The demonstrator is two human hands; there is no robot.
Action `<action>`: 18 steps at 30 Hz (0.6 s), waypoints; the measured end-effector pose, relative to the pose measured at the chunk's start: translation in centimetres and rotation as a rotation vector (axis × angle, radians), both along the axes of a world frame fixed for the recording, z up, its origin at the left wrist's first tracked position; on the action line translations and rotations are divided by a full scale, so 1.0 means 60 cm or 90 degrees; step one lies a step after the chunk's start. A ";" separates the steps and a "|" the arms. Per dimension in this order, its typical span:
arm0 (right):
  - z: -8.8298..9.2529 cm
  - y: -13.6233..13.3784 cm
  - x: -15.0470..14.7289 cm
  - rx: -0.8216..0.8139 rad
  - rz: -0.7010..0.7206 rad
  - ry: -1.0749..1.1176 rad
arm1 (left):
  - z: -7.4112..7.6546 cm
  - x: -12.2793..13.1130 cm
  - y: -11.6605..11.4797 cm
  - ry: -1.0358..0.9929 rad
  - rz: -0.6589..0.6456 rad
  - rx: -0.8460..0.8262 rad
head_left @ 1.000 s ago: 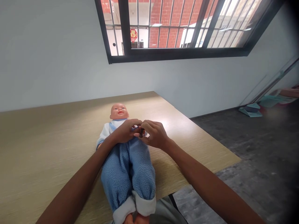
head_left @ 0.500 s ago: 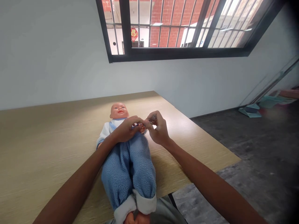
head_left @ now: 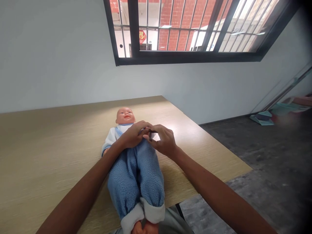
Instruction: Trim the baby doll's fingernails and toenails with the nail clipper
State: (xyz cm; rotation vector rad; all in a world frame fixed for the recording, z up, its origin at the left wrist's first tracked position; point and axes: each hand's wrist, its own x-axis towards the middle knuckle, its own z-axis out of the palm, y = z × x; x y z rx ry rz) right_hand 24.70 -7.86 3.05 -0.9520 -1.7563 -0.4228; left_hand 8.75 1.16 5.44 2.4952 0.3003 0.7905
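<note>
A baby doll (head_left: 136, 165) in blue fleece trousers and a white-and-blue top lies on its back on the table, its feet toward me. My left hand (head_left: 135, 134) reaches across its chest, fingers closed around the doll's hand (head_left: 146, 131), which is mostly covered. Between the thumb and fingers of my right hand (head_left: 163, 139) is a small dark metal tool (head_left: 150, 134), by its look a nail clipper. The tool is right at the doll's fingers; whether it touches them is too small to tell.
The wooden table (head_left: 60, 136) ends at a slanting right edge, with dark floor (head_left: 268, 156) beyond. A barred window (head_left: 185, 57) is in the wall ahead. On the floor at the far right is a teal dustpan (head_left: 262, 118).
My right hand has turned and lowered slightly; its thumb has moved left and down, showing the small tool upright between thumb and fingers. My left hand stays on the doll's hand.
</note>
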 end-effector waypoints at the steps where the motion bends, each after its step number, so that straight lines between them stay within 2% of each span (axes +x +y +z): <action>1: 0.000 0.000 0.000 0.008 -0.003 -0.017 | 0.001 0.000 0.000 0.002 -0.002 0.000; 9: 0.007 0.000 0.000 0.001 -0.021 -0.069 | 0.002 0.000 -0.002 0.000 -0.011 0.005; 18: 0.027 -0.005 -0.014 -0.085 -0.027 -0.040 | -0.005 0.000 0.005 0.002 -0.001 0.037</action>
